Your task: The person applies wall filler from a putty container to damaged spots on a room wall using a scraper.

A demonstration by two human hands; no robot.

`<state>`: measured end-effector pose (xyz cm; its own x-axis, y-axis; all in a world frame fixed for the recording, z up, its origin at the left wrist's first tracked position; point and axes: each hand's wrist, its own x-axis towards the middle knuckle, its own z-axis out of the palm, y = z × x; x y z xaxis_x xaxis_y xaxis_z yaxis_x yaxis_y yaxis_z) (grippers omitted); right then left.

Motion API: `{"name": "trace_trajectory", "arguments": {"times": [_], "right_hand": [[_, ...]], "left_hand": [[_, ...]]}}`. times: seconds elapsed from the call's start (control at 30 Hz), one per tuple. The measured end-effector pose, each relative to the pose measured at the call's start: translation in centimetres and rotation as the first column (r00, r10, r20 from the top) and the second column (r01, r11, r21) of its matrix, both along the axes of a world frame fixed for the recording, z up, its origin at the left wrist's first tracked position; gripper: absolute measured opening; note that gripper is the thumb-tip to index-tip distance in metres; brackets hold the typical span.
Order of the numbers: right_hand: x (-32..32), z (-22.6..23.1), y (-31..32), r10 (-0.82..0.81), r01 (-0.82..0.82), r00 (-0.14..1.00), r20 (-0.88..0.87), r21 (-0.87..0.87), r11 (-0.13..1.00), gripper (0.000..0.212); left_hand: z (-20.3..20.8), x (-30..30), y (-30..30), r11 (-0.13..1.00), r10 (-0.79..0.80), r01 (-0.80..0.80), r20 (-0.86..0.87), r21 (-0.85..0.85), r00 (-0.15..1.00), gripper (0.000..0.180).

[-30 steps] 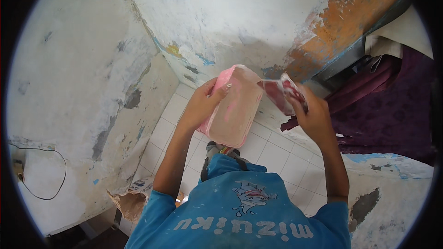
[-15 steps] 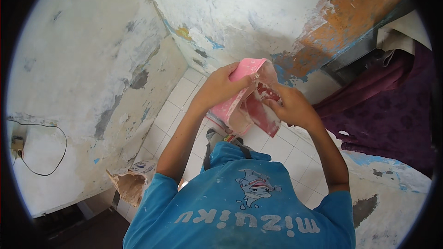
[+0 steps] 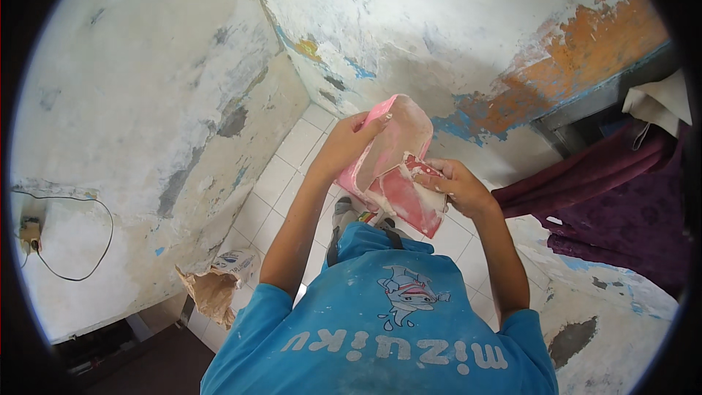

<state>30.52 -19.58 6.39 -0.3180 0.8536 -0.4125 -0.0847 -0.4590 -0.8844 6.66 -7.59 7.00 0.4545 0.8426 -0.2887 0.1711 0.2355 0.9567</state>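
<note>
In my left hand (image 3: 346, 145) is a pink plastic tub (image 3: 406, 118), gripped by its rim with the thumb over the edge. The tub is tilted with its mouth toward me, and pale paste smears its inside and rim. My right hand (image 3: 463, 189) is closed on a flat red putty scraper (image 3: 411, 203) coated in whitish paste. A second pale-smeared edge shows by my fingers; I cannot tell whether it is a separate blade. The scraper lies across the near part of the tub's mouth.
Patchy, peeling walls (image 3: 161, 66) meet in a corner ahead. Below is a white tiled floor (image 3: 281, 168). An open paper sack (image 3: 208, 292) stands at lower left, near a wall socket with a cable (image 3: 31, 232). Purple cloth (image 3: 621, 205) hangs at right.
The tub has turned so more of its inside shows. My right hand and the scraper have moved slightly down, out from deeper in the tub.
</note>
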Motion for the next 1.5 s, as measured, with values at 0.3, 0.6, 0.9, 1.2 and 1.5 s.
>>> {"name": "trace_trajectory", "arguments": {"times": [0.3,0.6,0.9,1.2,1.5], "right_hand": [[-3.2,1.3,1.0,-0.457,0.471,0.772,-0.441,-0.085,0.878,0.041],[-5.0,5.7,5.0,-0.494,0.663,0.533,-0.686,-0.024,0.749,0.040],[0.9,14.7,11.0,-0.870,0.495,0.439,-0.225,0.868,0.025,0.048],[1.5,16.0,16.0,-0.916,-0.603,-0.370,0.157,0.710,0.365,0.058],[-1.3,11.5,14.2,-0.914,-0.464,-0.246,0.323,0.789,0.404,0.060]], "left_hand": [[-2.1,-2.8,1.8,0.968,0.167,-0.097,0.302,-0.234,0.939,0.052],[1.7,-1.2,3.9,0.940,0.135,0.058,0.523,-0.337,0.842,0.046],[2.8,-1.5,6.4,0.947,0.016,0.188,0.624,-0.259,0.781,0.048],[0.9,-3.8,8.1,0.932,0.038,0.190,0.605,-0.308,0.795,0.046],[-1.0,-6.5,9.1,0.919,0.059,0.182,0.579,-0.349,0.813,0.048]]}}
